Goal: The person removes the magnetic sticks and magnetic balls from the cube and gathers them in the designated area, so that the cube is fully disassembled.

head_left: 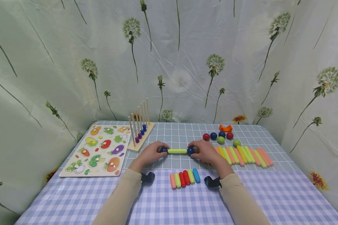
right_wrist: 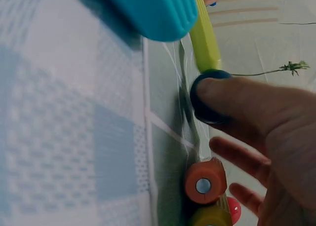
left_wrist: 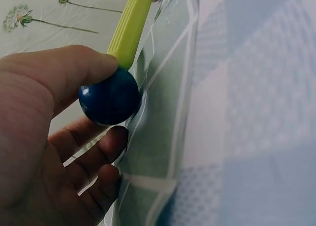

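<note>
A ribbed yellow-green rod [head_left: 177,151] lies sideways over the grey cloth, with a dark blue ball at either end. My left hand [head_left: 152,153] grips the left blue ball [left_wrist: 109,96] between thumb and fingers, the thumb tip reaching the rod's end. At the other end my right hand [head_left: 205,151] pinches the right blue ball [right_wrist: 210,97], its thumb pressed on the ball. Nearer the front lies a row of short rods in salmon, yellow-green, red and blue; the blue rod [head_left: 196,175] is at its right end.
A wooden vegetable puzzle board [head_left: 97,150] lies at the left beside a pegged stand [head_left: 140,137] with beads. Many coloured rods [head_left: 242,155] are lined up at the right. Behind them sit red, blue and green balls [head_left: 221,140] and an orange curved piece [head_left: 225,128].
</note>
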`<state>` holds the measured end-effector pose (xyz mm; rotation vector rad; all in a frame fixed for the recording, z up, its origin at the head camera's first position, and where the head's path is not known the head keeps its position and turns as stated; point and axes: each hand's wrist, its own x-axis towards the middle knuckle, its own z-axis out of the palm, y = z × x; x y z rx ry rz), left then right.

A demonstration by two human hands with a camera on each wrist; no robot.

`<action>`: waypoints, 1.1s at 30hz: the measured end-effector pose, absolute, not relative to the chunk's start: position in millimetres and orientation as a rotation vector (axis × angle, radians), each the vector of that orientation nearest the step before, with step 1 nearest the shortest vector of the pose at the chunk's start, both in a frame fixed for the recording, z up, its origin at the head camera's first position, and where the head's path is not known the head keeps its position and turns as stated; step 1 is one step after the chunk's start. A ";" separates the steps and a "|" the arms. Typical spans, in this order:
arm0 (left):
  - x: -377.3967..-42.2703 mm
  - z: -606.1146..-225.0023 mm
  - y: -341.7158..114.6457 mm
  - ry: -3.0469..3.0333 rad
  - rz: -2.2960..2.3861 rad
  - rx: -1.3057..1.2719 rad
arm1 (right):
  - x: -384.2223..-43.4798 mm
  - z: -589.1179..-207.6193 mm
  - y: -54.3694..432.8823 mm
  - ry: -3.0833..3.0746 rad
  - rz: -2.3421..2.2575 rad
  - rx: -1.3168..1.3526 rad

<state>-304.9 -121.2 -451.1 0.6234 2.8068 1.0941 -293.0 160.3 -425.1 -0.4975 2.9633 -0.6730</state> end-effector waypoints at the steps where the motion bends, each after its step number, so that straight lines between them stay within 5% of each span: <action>1: -305.3 -451.6 -120.5 2.815 1.090 0.628 | -292.7 -424.6 159.6 2.969 -0.680 -0.510; 18: -304.5 -455.7 -112.5 2.899 1.041 0.538 | -286.8 -412.9 154.1 2.967 -0.694 -0.582; 33: -302.7 -455.2 -111.1 2.918 1.034 0.520 | -294.1 -413.1 179.2 3.034 -0.910 -0.278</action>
